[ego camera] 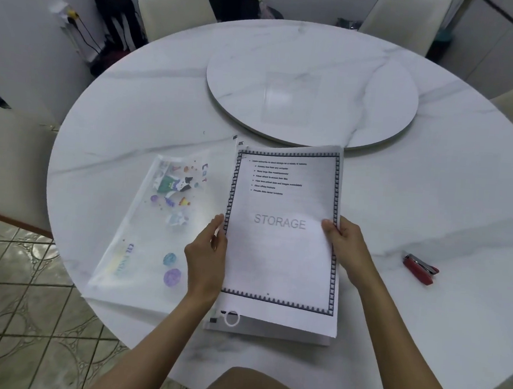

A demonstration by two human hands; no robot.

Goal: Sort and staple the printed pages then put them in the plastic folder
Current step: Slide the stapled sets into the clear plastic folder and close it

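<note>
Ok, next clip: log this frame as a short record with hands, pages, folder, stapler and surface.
left hand: grips the left edge of the pages
right hand: grips the right edge of the pages
printed pages: stack, top sheet reads STORAGE, black patterned border
plastic folder: translucent, cartoon prints, lying left of the pages
stapler: red, on the table to the right, untouched
table: round white marble, turntable at centre

Table (431, 191): round white marble, turntable (311, 88) toward 12 o'clock
Chairs (174, 6): cream, ringing it
Floor (13, 314): patterned tile, 8 o'clock
Dark shape (116, 11): perhaps a bag, 11 o'clock
</note>
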